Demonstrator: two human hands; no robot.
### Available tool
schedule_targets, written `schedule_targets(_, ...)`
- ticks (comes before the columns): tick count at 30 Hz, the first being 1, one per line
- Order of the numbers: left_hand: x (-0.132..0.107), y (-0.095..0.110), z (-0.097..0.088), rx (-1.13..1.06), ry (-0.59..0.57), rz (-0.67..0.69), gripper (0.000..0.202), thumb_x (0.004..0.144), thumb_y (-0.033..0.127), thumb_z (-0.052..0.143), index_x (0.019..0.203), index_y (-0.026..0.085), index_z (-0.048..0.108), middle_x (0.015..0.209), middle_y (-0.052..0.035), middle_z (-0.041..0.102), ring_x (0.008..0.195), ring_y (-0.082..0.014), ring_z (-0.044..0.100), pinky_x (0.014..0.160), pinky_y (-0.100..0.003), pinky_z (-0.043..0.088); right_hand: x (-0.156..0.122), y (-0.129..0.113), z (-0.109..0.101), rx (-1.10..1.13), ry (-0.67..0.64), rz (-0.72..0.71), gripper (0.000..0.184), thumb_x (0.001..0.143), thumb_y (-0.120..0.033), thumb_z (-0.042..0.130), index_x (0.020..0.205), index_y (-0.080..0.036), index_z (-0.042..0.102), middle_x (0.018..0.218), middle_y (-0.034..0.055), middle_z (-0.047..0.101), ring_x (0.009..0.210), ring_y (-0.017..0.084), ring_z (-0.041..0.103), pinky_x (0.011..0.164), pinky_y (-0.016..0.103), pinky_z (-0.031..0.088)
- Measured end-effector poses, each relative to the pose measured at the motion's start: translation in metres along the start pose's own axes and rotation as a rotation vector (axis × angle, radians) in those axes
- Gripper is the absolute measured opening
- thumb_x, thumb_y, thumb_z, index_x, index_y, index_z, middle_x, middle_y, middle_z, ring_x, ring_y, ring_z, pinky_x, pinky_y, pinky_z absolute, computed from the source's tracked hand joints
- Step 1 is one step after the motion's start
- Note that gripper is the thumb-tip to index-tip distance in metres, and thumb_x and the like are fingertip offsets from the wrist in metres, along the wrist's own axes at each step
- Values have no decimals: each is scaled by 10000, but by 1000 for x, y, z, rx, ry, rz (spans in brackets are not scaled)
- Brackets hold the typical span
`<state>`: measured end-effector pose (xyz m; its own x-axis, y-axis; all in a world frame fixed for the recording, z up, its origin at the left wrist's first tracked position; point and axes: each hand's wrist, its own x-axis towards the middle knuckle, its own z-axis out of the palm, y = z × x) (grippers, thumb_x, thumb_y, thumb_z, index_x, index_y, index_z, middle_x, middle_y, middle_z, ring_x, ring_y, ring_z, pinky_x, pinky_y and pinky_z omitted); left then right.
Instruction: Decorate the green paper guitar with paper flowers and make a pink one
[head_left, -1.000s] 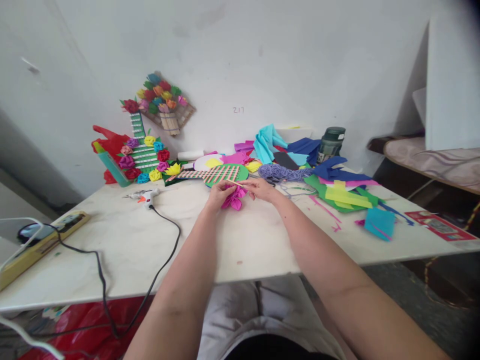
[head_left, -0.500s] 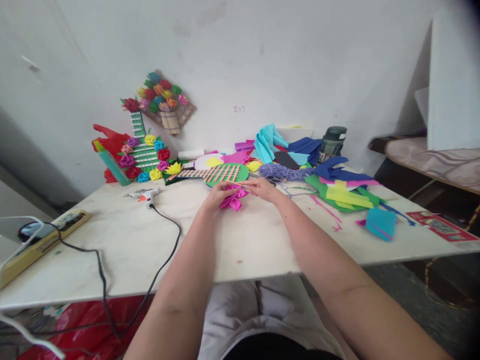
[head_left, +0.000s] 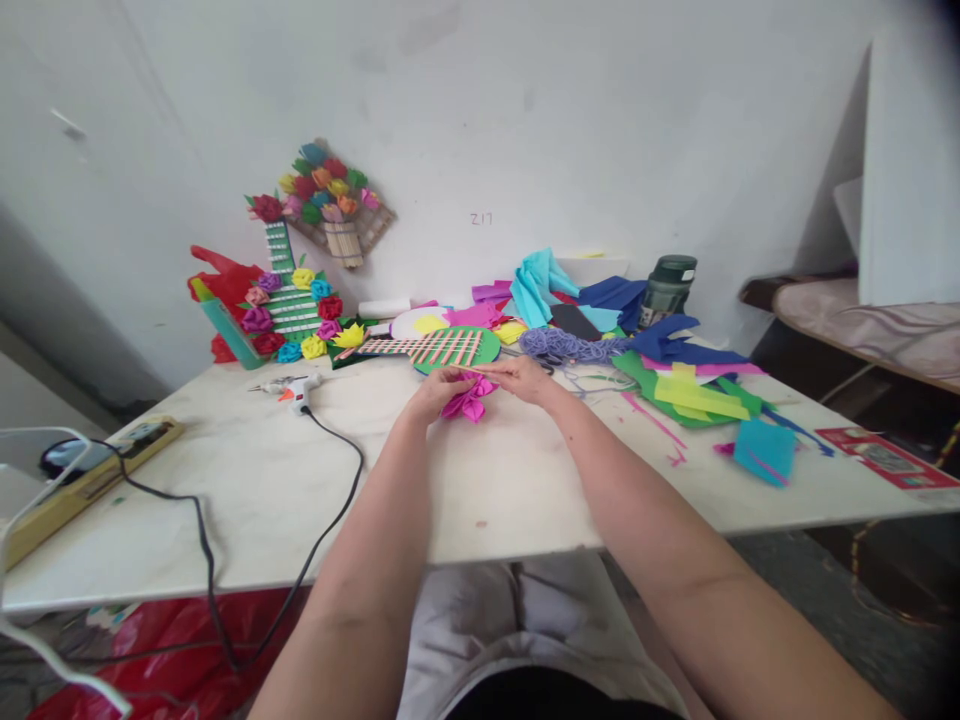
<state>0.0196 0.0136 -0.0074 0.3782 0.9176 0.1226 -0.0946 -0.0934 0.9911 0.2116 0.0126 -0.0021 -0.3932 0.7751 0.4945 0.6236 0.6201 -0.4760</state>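
A bright pink crepe-paper flower (head_left: 468, 403) is pinched in my left hand (head_left: 435, 391), its petals hanging below the fingers. My right hand (head_left: 526, 380) closes on a thin wooden stick (head_left: 469, 369) that lies across the top of the flower toward my left fingers. Both hands are close together above the table, and the fingertips partly hide the stick and the flower's upper edge. Just behind them lies a green guitar-shaped board (head_left: 489, 347) with a lattice of thin sticks on it.
On the left lie a glue gun (head_left: 300, 392) with a black cord and a power strip (head_left: 97, 483). A flower-trimmed guitar (head_left: 292, 310) stands behind. Purple yarn (head_left: 570, 346), a dark bottle (head_left: 667, 288) and coloured paper scraps (head_left: 694, 395) sit at the back and right.
The hands stay nearly in place. My right fingers have shifted slightly along the stick, toward the flower. The whole view has moved very slightly.
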Motion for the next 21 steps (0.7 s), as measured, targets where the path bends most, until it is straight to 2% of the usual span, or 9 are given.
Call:
schedule_targets(4,-1,1,0,-32,-33,-44,310,504,278,801,716,106,654,637,-14,625,549,-93,522,542,-221,383,0,-5,-2,-101,-26,46,285,853,-343,530,1110,-316,653,1050,6,702,920,168,635,827,268,476)
schedule_targets(11,-1,-1,-2,-73,-59,-96,267,516,225,784,713,93,662,630,-37,629,523,-100,538,526,-226,395,-1,-8,-4,-264,-33,18,301,867,-331,508,1142,-363,623,1043,-11,704,925,178,642,783,260,478)
schedule_targets(16,-3,4,4,-199,41,-111,172,553,163,727,699,98,664,626,-51,633,532,-119,554,553,-258,428,0,-10,-3,-412,-48,1,331,890,-331,453,1186,-338,599,1032,31,707,909,202,643,765,286,463)
schedule_targets(21,-3,5,7,-257,115,-99,137,569,198,718,646,123,633,567,-20,595,497,-108,518,517,-255,413,0,-12,-3,-472,-84,-8,358,892,-286,426,1207,-302,595,1059,71,695,920,226,641,767,312,456)
